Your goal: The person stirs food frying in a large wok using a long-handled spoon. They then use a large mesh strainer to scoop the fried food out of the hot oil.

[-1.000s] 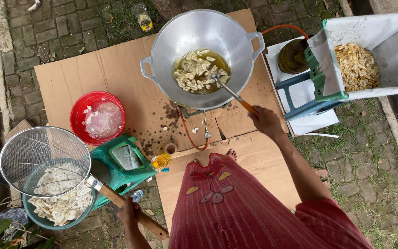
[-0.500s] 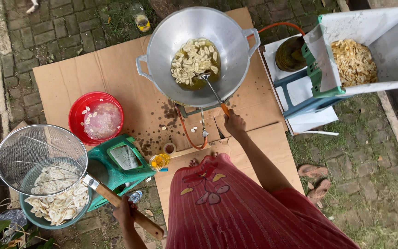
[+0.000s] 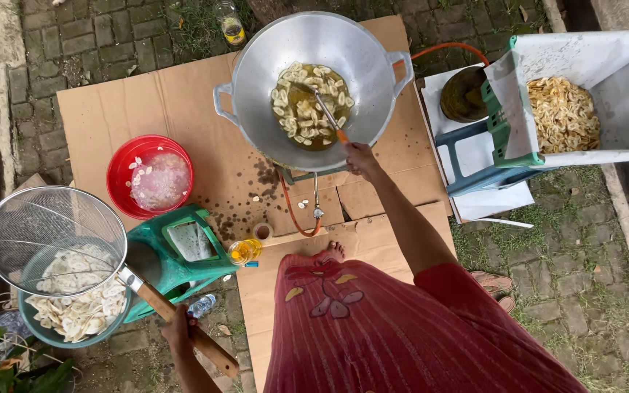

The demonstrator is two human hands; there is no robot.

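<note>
A large aluminium wok [image 3: 362,62] holds hot oil with pale banana slices [image 3: 307,109] frying in it. My right hand [image 3: 360,158] grips the orange handle of a metal spatula [image 3: 322,105] whose blade reaches into the slices. My left hand [image 3: 178,331] holds the wooden handle of a big wire-mesh strainer [image 3: 49,229], which hovers empty over a teal bowl of raw banana slices [image 3: 74,309].
A red basin [image 3: 124,171] with water stands left of the wok on flattened cardboard [image 3: 183,109]. A green stool [image 3: 176,255] with a slicer, an oil bottle [image 3: 245,251], an orange gas hose [image 3: 293,207], and a paper-lined crate of fried chips [image 3: 562,113] surround me.
My right hand moved up toward the wok and the spatula swept across the slices. The strainer drifted slightly left and down over the teal bowl.
</note>
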